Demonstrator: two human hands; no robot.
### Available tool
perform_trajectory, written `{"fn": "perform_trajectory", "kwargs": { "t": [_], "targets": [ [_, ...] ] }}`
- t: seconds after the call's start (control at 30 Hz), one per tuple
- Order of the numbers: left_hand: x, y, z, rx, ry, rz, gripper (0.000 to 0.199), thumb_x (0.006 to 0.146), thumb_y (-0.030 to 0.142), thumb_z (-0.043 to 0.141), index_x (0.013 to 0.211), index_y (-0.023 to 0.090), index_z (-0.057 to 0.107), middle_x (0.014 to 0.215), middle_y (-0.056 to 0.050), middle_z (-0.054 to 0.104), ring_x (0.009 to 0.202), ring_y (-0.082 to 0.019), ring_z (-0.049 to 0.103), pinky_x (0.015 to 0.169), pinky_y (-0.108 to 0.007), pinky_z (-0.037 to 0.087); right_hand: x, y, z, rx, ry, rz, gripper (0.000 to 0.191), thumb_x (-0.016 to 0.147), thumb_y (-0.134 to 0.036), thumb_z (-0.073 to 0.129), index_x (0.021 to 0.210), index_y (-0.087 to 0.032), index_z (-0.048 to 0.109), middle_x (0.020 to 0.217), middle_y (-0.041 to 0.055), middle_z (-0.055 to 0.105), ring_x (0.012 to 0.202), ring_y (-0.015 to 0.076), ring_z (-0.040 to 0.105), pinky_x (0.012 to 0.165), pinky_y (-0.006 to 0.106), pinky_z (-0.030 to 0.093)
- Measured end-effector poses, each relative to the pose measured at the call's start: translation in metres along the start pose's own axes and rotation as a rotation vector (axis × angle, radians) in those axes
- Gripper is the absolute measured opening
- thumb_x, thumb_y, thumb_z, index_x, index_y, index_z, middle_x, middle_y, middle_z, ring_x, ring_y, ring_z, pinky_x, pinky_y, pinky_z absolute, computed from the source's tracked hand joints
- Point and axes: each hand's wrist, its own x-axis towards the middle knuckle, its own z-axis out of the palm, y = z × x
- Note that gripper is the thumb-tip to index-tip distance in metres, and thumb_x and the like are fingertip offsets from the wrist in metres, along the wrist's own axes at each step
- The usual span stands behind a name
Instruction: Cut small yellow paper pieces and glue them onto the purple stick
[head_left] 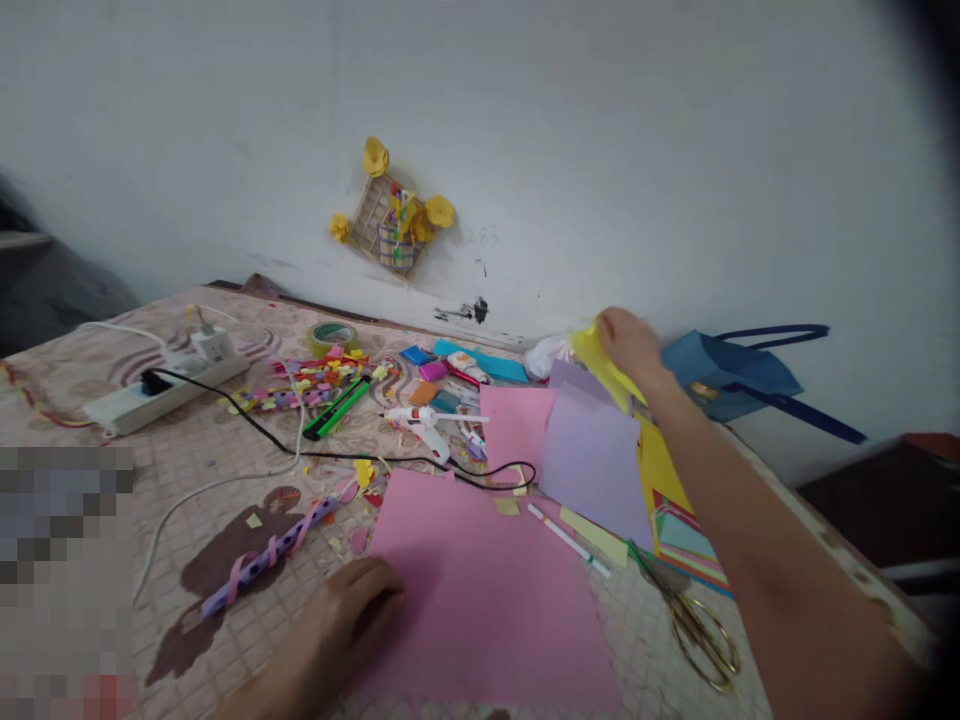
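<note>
Pink sheet on patterned table

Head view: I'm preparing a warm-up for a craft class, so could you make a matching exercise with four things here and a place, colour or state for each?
Column 1
1. Left hand
2. Right hand
3. Scissors
4. Power strip

Column 2
A. Gold-coloured handles
B. Over the left edge of the front pink sheet
C. White, with plugs in it
D. Holding a yellow sheet

Right pairs: 1-B, 2-D, 3-A, 4-C
</note>
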Motion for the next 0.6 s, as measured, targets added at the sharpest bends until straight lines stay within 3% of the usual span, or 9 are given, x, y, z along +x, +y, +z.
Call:
{"fn": "perform_trajectory", "kwargs": {
  "t": [0.13,0.23,0.3,0.43,0.53,0.6],
  "targets": [
    [0.002,0.003,-0.003,0.008,-0.012,-0.012,0.016,0.088,0.021,0.041,0.081,0.019,0.055,0.078,-0.004,0.061,0.071,-0.013,0.057,0.064,-0.022,0.044,-0.022,-0.023,0.052,0.013,-0.414,-0.190,0.021,0.081,-0.034,0.058,0.093,-0.017,0.061,0.092,0.0085,0.063,0.086,0.0213,0.059,0.076,0.033,0.045],
    [0.003,0.001,-0.002,0.011,-0.019,-0.019,0.017,0.089,0.022,0.040,0.080,0.018,0.055,0.078,-0.003,0.060,0.070,-0.012,0.056,0.064,-0.022,0.043,-0.032,-0.039,0.087,0.024,-0.614,-0.255,0.027,0.089,-0.031,0.050,0.112,-0.017,0.054,0.113,0.0080,0.056,0.093,0.0179,0.058,0.080,0.038,0.049],
    [0.002,-0.001,-0.001,0.009,-0.026,-0.023,0.017,0.089,0.021,0.040,0.081,0.018,0.055,0.078,-0.003,0.060,0.071,-0.012,0.056,0.065,-0.023,0.043,-0.034,-0.047,0.102,0.017,-0.687,-0.258,0.029,0.089,-0.030,0.050,0.114,-0.017,0.053,0.116,0.0083,0.054,0.096,0.0185,0.057,0.080,0.039,0.049],
    [0.001,-0.002,0.000,0.002,-0.035,-0.027,0.017,0.089,0.021,0.039,0.082,0.018,0.055,0.079,-0.004,0.060,0.072,-0.012,0.056,0.065,-0.022,0.044,-0.030,-0.042,0.110,-0.004,-0.728,-0.219,0.029,0.089,-0.030,0.050,0.114,-0.017,0.053,0.116,0.0083,0.055,0.096,0.0188,0.057,0.080,0.039,0.049],
    [0.000,-0.001,-0.001,-0.002,-0.036,-0.031,0.017,0.089,0.020,0.039,0.082,0.019,0.055,0.080,-0.003,0.060,0.072,-0.012,0.056,0.065,-0.023,0.044,-0.023,-0.016,0.095,-0.025,-0.660,-0.155,0.028,0.088,-0.030,0.050,0.114,-0.017,0.053,0.115,0.0083,0.055,0.095,0.0187,0.057,0.080,0.039,0.049],
    [0.000,-0.001,-0.001,-0.006,-0.033,-0.027,0.016,0.089,0.021,0.040,0.083,0.019,0.055,0.080,-0.003,0.060,0.073,-0.012,0.056,0.066,-0.023,0.044,-0.020,0.009,0.079,-0.049,-0.581,-0.092,0.022,0.088,-0.028,0.050,0.103,-0.014,0.058,0.103,0.0094,0.061,0.091,0.0193,0.059,0.079,0.037,0.048]
  ]
}}
